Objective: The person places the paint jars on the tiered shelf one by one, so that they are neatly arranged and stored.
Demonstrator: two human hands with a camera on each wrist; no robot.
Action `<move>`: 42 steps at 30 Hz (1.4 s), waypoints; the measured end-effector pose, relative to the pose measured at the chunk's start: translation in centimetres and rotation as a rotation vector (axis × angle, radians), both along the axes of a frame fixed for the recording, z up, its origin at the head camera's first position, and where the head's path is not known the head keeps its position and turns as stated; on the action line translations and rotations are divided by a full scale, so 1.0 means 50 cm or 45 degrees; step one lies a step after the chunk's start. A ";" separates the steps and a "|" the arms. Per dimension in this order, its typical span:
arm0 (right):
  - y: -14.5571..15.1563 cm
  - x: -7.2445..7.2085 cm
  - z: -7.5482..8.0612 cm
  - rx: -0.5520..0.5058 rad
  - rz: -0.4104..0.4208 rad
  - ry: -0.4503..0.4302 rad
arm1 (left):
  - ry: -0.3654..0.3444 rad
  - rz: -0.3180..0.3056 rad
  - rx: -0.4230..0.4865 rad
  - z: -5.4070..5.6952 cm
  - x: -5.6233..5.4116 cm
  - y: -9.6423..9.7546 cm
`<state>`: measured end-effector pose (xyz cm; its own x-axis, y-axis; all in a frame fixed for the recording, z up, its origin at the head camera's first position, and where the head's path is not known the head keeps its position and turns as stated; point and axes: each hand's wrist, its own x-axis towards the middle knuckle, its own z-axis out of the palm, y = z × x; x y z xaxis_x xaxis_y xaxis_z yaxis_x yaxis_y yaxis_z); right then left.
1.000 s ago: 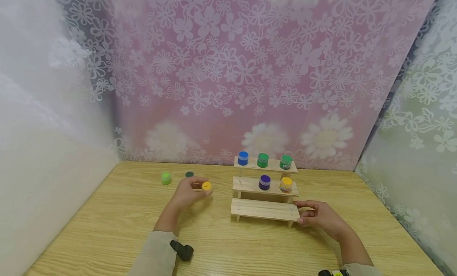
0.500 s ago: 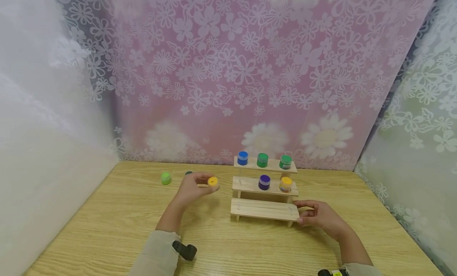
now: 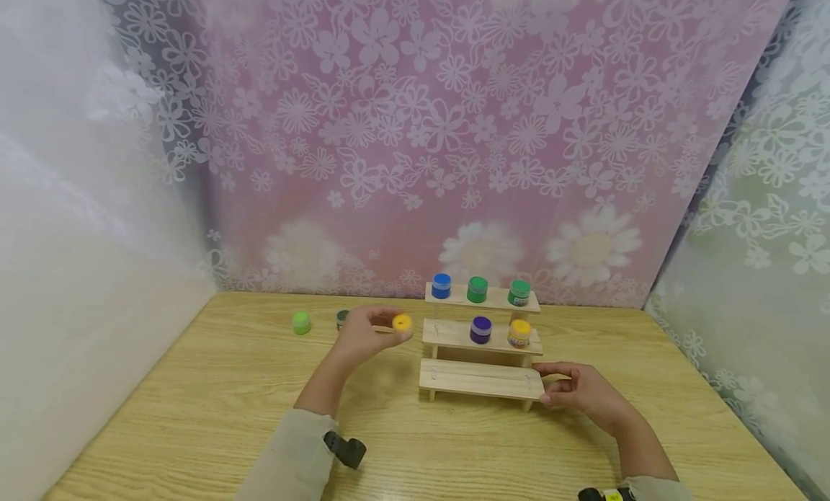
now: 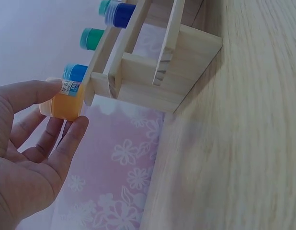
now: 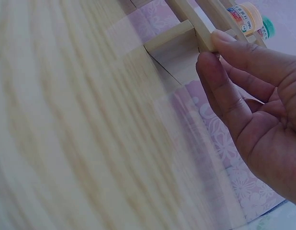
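Observation:
My left hand [image 3: 364, 337] holds a small yellow paint jar [image 3: 402, 324] between thumb and fingers, in the air left of the wooden tiered rack [image 3: 480, 389]. In the left wrist view the jar [image 4: 66, 103] shows orange-yellow paint and a printed label. My right hand [image 3: 586, 396] grips the right end of the rack's lowest step with thumb and fingertips. The top step carries a blue jar [image 3: 442, 286] and two green jars [image 3: 477, 290]. On the middle step stand a purple jar [image 3: 480, 330] and another yellow jar [image 3: 519, 334]. The lowest step bears no jars.
A light green jar [image 3: 301, 323] stands on the wooden table [image 3: 214, 386] at the left. Partly behind my left hand is a dark green jar [image 3: 342, 318]. A pink flowered curtain [image 3: 389, 162] hangs behind the table, with pale sheets at both sides.
My left hand has moved right and slightly upward with the yellow jar, closer to the rack. My right hand stays at the rack's end.

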<state>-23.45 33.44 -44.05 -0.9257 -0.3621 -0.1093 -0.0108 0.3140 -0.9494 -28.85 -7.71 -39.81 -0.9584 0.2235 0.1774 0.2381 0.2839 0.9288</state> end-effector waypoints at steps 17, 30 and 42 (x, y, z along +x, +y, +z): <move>0.000 -0.001 0.000 -0.005 0.001 -0.005 | 0.082 -0.091 -0.063 0.019 -0.014 0.060; -0.001 -0.003 -0.001 -0.001 -0.002 -0.010 | 0.061 -0.097 -0.182 0.031 -0.034 0.098; 0.002 -0.003 -0.002 -0.009 0.007 -0.008 | 0.098 -0.090 -0.209 0.026 -0.042 0.119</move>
